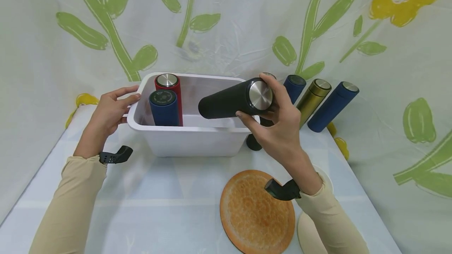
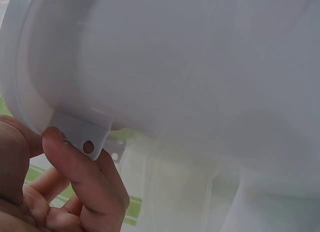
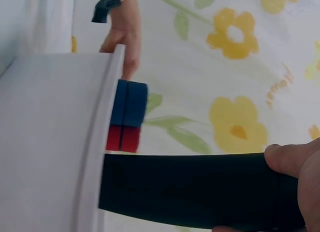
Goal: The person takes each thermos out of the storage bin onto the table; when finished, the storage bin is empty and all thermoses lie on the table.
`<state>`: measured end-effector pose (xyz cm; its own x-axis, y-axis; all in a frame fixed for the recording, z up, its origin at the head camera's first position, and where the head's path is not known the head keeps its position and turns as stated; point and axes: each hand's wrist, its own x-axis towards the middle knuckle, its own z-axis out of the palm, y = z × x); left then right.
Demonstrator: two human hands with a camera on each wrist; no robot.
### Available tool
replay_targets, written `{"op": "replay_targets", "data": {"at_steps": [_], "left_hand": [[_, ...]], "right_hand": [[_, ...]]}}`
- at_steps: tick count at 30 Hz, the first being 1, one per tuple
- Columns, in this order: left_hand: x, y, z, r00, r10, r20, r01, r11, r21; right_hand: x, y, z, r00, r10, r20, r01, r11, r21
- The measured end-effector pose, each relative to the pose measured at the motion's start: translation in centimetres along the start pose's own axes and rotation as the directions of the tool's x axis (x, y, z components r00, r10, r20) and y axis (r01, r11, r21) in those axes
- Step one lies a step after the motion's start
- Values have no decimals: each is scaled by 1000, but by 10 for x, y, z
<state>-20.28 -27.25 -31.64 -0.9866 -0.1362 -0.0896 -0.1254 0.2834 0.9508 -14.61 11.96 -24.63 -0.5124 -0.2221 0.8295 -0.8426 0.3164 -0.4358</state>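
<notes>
My right hand grips a black thermos near its silver-capped end. The thermos lies tilted over the white plastic bin, its dark end pointing left above the opening. At the bin's left end, my left hand holds the rim; in the left wrist view its fingers bend round a small tab with a hole under the rim. Inside the bin's left part stand a blue thermos and, behind it, a red thermos. Their tops show past the rim in the right wrist view.
Right of the bin stand a blue thermos, a gold one and another blue one. A dark base shows beside the bin, partly hidden. In front lie a round brown mat and a beige rounded object.
</notes>
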Motion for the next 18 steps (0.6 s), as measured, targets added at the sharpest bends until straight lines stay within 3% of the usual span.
{"op": "replay_targets", "data": {"at_steps": [10,18], "left_hand": [[1,-1,-1,1000,-3,-6,3,1000,11],[-2,2,0,1000,-4,6,4,1000,-2]], "right_hand": [[-2,-21,-21,995,9,-102,8,988,156],[-18,-26,-40,987,26,-156,4,981,193]]}}
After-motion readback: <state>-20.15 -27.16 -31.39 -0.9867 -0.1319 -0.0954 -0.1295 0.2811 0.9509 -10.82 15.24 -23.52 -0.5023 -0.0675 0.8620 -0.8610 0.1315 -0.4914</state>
